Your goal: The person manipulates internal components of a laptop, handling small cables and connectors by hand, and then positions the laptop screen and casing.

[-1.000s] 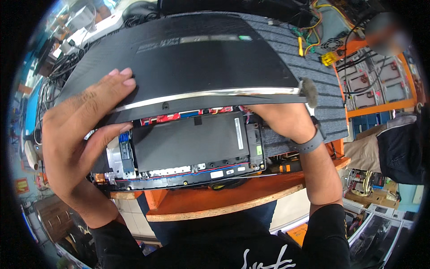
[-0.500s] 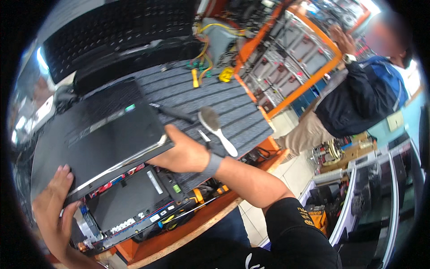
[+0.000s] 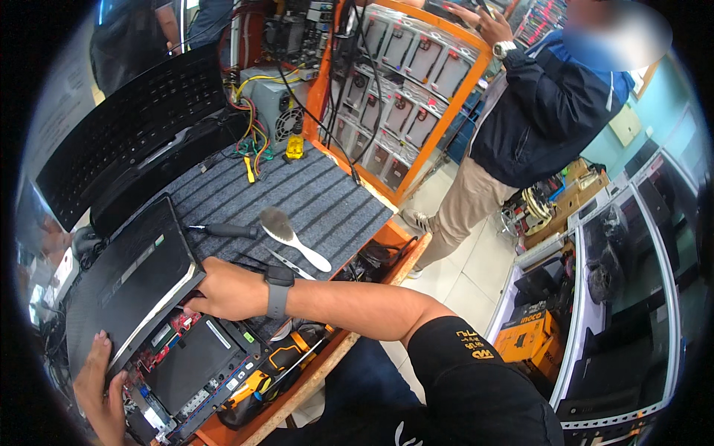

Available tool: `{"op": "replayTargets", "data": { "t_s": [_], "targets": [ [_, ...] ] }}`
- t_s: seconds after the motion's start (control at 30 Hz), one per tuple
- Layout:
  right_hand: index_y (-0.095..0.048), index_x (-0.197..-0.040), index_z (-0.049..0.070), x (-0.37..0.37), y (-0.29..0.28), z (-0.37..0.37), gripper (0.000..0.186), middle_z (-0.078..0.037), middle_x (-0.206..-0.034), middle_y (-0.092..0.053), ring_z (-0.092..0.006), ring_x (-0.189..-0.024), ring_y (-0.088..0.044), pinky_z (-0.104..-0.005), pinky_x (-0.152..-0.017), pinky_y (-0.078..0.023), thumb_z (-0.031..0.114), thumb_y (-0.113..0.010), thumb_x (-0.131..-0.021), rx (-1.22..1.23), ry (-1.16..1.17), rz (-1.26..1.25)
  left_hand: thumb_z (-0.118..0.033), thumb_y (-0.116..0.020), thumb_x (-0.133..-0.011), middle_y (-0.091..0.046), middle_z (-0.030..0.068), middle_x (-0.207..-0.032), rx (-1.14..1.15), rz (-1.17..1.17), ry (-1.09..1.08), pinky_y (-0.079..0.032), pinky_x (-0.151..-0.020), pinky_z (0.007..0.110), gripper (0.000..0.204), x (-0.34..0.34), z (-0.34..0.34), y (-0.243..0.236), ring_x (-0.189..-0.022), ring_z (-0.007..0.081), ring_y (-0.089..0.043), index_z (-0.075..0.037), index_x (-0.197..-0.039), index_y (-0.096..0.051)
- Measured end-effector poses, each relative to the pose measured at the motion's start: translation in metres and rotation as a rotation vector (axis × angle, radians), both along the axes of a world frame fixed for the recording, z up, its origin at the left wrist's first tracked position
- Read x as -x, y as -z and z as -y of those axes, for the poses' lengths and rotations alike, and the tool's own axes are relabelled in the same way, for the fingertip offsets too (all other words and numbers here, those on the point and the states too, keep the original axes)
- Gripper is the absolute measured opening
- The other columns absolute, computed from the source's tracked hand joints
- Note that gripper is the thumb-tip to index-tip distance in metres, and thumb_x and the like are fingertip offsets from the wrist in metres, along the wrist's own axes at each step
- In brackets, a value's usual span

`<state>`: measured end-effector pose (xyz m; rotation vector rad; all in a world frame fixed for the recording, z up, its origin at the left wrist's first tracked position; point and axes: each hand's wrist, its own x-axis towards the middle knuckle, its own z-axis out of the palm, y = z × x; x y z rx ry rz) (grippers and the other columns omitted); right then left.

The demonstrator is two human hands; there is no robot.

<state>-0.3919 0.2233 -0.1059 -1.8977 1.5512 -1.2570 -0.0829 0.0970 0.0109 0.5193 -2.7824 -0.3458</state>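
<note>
A repair worker held up the black laptop cover (image 3: 123,279) at a workshop bench (image 3: 305,380), its silver edge tilted above the open laptop chassis (image 3: 251,355). The left hand (image 3: 97,388) pinched the cover's near corner, thumb beneath and fingers flat on top. The right hand (image 3: 232,290), below a wrist bearing a dark watch (image 3: 279,286), had curled in under the cover's right end, its fingertips close to a red circuit board (image 3: 181,325); from where I stood, I could not tell whether they pinched anything.

A second earlier, that hand had been largely hidden behind the raised edge. Since then the worker's head had swung rightward, bringing a co-worker in a dark jacket (image 3: 535,111) into sight. The cover stayed raised throughout, so the board and the flat black battery (image 3: 195,368) lay exposed, and the work appeared only partway along.

Beside the laptop, on the striped gray mat (image 3: 238,204), lay a white-handled brush (image 3: 306,251) and a black-handled screwdriver (image 3: 232,230).
</note>
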Motion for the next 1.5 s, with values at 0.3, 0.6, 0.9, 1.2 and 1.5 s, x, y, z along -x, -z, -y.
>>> {"op": "replayTargets", "data": {
  "t_s": [0.3, 0.6, 0.9, 1.2, 1.5],
  "targets": [
    [-0.073, -0.085, 0.000, -0.009, -0.003, 0.000, 0.019, -0.023, -0.077, -0.067, -0.0403, -0.074, -0.066, -0.0445, -0.068, -0.054, 0.018, -0.073, -0.078, 0.174, -0.031, 0.141, -0.001, -0.064, -0.084, -0.060, 0.0231, -0.137, 0.002, 0.007, 0.009, -0.041, -0.109, 0.041, 0.050, -0.004, 0.006, 0.000, -0.127, 0.0366, -0.058, 0.006, -0.133, -0.058],
    [-0.068, -0.103, 0.000, 0.000, 0.001, 0.001, 0.038, -0.025, -0.086, -0.065, -0.0386, -0.081, -0.066, -0.0424, -0.076, -0.054, 0.030, -0.077, -0.081, -0.113, 0.124, -0.079, -0.006, -0.069, -0.080, -0.061, 0.0226, -0.135, 0.049, 0.052, -0.004, -0.044, -0.104, 0.040, 0.050, 0.002, 0.000, -0.007, -0.127, 0.0372, -0.059, 0.004, -0.128, -0.062],
    [-0.070, -0.101, 0.001, -0.005, -0.014, -0.006, 0.027, -0.016, -0.103, -0.069, -0.0309, -0.090, -0.068, -0.0367, -0.081, -0.055, 0.017, -0.079, -0.081, -0.108, 0.121, 0.049, -0.011, -0.077, -0.073, -0.069, 0.0229, -0.119, 0.128, -0.088, 0.105, -0.051, -0.100, 0.041, 0.047, 0.012, 0.003, 0.000, -0.114, 0.0367, -0.067, 0.005, -0.116, -0.068],
    [-0.075, -0.107, 0.009, 0.004, -0.016, -0.009, 0.021, -0.008, -0.103, -0.074, -0.0217, -0.091, -0.071, -0.0321, -0.079, -0.055, 0.013, -0.075, -0.087, 0.087, -0.023, -0.518, -0.010, -0.076, -0.072, -0.067, 0.0234, -0.124, 0.184, 0.012, 0.106, -0.051, -0.100, 0.039, 0.052, 0.001, 0.005, 0.006, -0.120, 0.0351, -0.064, 0.005, -0.120, -0.067],
    [-0.077, -0.103, 0.009, 0.001, -0.012, -0.016, 0.019, -0.007, -0.099, -0.075, -0.0190, -0.088, -0.071, -0.0305, -0.078, -0.055, 0.011, -0.078, -0.084, -0.116, 0.131, -0.253, -0.008, -0.074, -0.074, -0.066, 0.0241, -0.127, 0.188, 0.055, 0.103, -0.047, -0.105, 0.040, 0.053, 0.001, 0.009, 0.008, -0.124, 0.0355, -0.062, 0.005, -0.124, -0.065]
  ]
}}
